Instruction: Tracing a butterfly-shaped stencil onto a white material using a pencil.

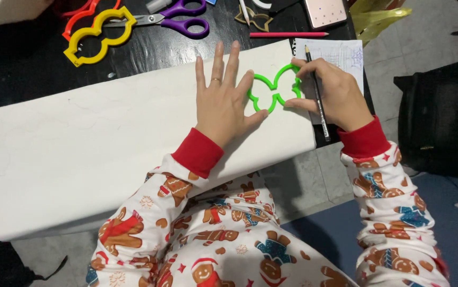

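the step in hand looked like tracing: the left hand [223, 103] lay flat with fingers spread wide on the white sheet [106, 149], its thumb and forefinger pinning the left lobes of the green butterfly-shaped outline template [274, 87], which sat near the sheet's edge at about two o'clock. the right hand [330, 93], at three o'clock from the template, was closed around a black pencil [316, 93] and touching the template's right lobes; the pencil tip could not be seen touching the sheet, so a next move would likely call for bringing the point against the rim while keeping it pinned
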